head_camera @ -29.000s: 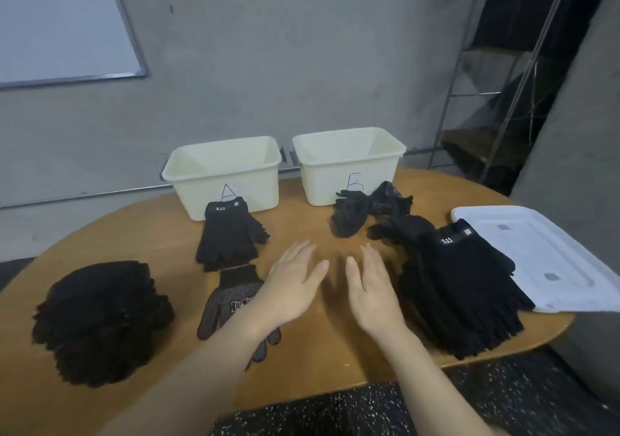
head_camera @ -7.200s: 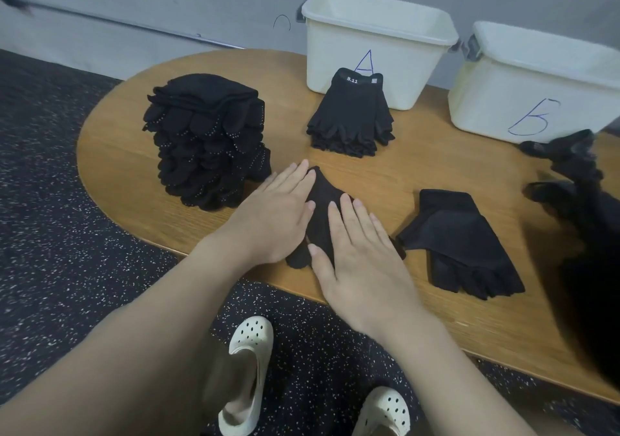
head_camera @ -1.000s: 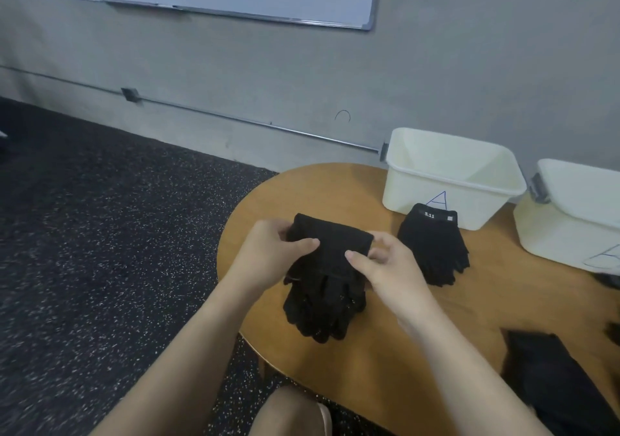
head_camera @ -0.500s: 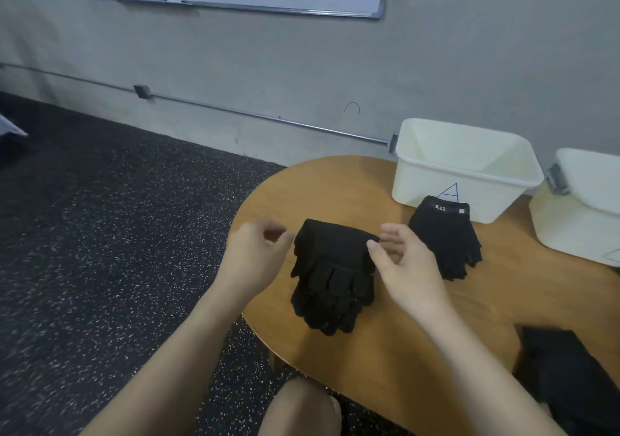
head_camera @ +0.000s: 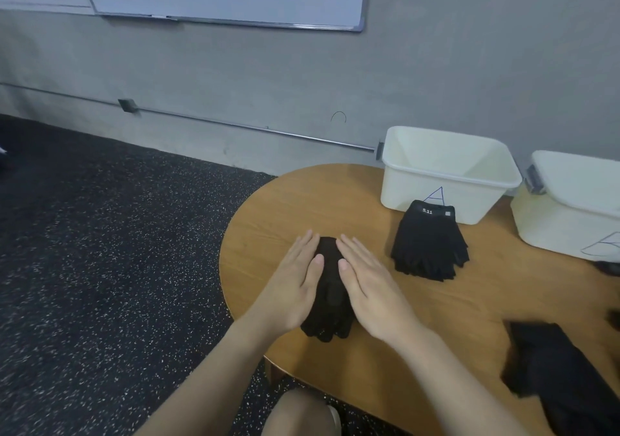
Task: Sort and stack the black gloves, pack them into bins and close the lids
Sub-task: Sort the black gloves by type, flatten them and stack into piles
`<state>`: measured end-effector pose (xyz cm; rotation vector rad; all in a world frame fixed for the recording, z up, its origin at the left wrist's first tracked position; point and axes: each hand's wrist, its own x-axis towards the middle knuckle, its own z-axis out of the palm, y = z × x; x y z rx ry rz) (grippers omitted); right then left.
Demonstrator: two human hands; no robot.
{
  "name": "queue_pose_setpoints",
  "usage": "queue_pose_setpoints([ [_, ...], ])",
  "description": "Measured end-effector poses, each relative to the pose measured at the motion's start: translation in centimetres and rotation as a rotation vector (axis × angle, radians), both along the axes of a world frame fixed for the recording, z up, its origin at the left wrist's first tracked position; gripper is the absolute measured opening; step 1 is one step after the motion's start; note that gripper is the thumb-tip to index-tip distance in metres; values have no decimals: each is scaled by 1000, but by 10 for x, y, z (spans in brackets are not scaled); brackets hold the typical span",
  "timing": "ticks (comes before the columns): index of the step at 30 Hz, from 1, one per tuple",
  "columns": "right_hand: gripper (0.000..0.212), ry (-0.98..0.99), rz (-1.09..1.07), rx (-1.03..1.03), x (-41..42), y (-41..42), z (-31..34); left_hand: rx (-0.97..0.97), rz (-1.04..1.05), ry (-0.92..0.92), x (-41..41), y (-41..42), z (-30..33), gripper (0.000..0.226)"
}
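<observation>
A tall stack of black gloves (head_camera: 330,296) stands near the left end of the wooden table (head_camera: 268,214). My left hand (head_camera: 291,288) and my right hand (head_camera: 370,289) lie flat on its top, fingers straight, pressing down. A second, lower stack of black gloves (head_camera: 429,244) with a "5.11" label lies in front of the white bin marked A (head_camera: 446,170). The bin marked B (head_camera: 570,204) stands to its right, partly cut off by the frame.
A loose black glove (head_camera: 563,372) lies at the right edge of the table. The table's rounded edge runs just left of the pressed stack, with dark speckled floor (head_camera: 110,268) beyond it. A knee shows below the table's near edge.
Both hands held the top glove by its cuff above the stack, then let it go. They now lie flat on top of the stack, pressing it.
</observation>
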<state>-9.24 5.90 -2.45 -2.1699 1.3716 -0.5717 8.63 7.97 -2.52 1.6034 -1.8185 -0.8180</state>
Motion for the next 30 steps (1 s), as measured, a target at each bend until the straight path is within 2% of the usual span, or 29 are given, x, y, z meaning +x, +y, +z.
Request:
queue_pose_setpoints([
  [8,61,79,31,37,-2,3,-3,10,-29,-5,4,1,-9,59],
  [12,60,163,54,33,-9,3,13,0,-51,-103,6,1,4,61],
  [14,58,176,27,20,-22,10,17,-40,-71,-238,7,3,15,62],
  [16,58,187,-26,5,-42,22,19,-125,-90,-449,8,3,31,62],
  [18,58,197,-90,2,-71,34,23,-232,-106,-548,7,1,50,62],
  [22,65,189,-242,-6,-144,61,31,-347,-158,-542,-25,0,73,62],
  [24,61,214,-368,-36,-178,73,32,-398,-204,-507,-54,3,74,61],
  [28,58,203,-561,-33,-227,104,32,-418,-319,-493,-119,14,68,70],
  [30,58,216,-588,-37,-245,121,29,-405,-383,-500,-149,18,63,62],
])
